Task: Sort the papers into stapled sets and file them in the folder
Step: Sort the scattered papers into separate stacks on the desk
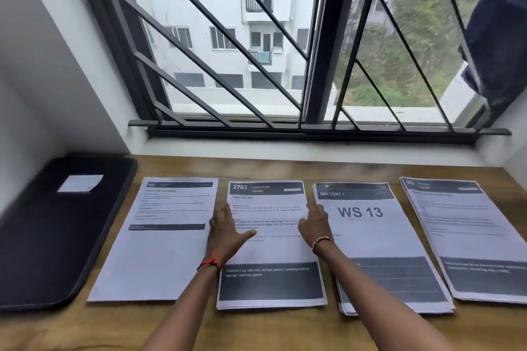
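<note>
**Hands flank second pile**

Your left hand [228,232] lies flat and open on the left edge of the "2763" pile [271,253]. Your right hand [315,225] meets its right edge, grip unclear. The pile runs lengthwise away from you, and the folder [65,222] lies left, nearer your left hand.

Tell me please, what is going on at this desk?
A person is sorting papers on a wooden desk below a window. Four piles lie in a row. Both hands are on the 2763 pile, second from the left: the left hand lies flat on its left side, the right hand at its right edge. A black folder lies closed at the far left. No stapler is in view.
</note>
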